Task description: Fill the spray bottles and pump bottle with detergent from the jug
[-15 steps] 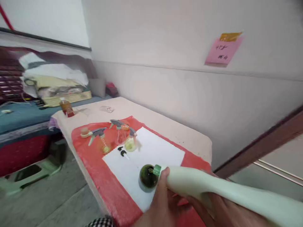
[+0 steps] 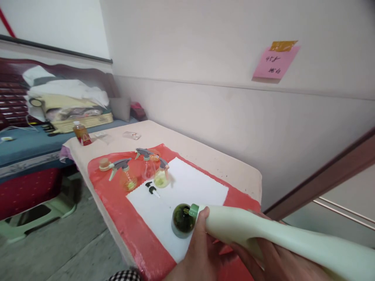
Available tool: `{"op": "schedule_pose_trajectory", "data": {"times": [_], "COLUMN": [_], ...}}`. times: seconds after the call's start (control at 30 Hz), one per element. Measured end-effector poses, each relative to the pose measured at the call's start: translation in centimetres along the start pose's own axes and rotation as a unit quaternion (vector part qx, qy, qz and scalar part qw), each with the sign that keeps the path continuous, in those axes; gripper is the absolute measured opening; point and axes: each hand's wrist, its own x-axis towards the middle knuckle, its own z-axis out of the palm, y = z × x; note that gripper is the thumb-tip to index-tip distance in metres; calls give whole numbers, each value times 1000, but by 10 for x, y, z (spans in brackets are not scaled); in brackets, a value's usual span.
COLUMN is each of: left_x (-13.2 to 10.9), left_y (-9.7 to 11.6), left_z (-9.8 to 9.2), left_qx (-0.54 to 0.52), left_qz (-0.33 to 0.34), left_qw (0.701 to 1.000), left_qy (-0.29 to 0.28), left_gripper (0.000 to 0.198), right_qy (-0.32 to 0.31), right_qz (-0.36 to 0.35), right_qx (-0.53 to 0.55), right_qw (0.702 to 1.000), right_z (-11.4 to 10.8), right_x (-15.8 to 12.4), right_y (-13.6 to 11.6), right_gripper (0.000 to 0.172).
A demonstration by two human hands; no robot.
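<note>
A pale green plastic jug [image 2: 240,220] with a green neck [image 2: 193,210] is tipped almost flat, its mouth pointing left. The neck meets the opening of a round dark green bottle [image 2: 183,220]; whether liquid flows is hidden. My left hand [image 2: 200,249] is closed round the jug just behind its neck, thumb on top and fingers underneath. Farther back, my right hand [image 2: 274,257] grips the same jug from below, near its handle. A black pump head [image 2: 152,190] with a pale tube lies on the white sheet [image 2: 199,183], left of the dark bottle.
On the red cover [image 2: 113,203] stand several clear trigger spray bottles [image 2: 161,177] and a round wooden-topped piece [image 2: 104,164]. Behind them on the table are an amber bottle [image 2: 82,133] and a clear packet [image 2: 131,135]. A wall [image 2: 205,113] runs along the right, and a stool [image 2: 41,214] is left.
Both hands and the tilted jug stay almost where they were. The view has become sharper, with only a very slight shift.
</note>
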Motion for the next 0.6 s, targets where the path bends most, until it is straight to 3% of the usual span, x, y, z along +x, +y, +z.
{"op": "schedule_pose_trajectory", "data": {"times": [0.5,0.6], "left_x": [6,5], "left_y": [-3,-3], "left_z": [-8,-7], "left_qx": [-5,-2], "left_qz": [-5,-5], "left_qw": [999,1000], "left_qy": [-42,-28], "left_gripper": [72,72], "right_qy": [-20,-16], "right_qz": [-1,-2], "right_qx": [8,15], "right_qw": [1000,1000], "right_z": [-3,-1], "right_x": [2,-2], "right_y": [1,3], "right_gripper": [49,51]}}
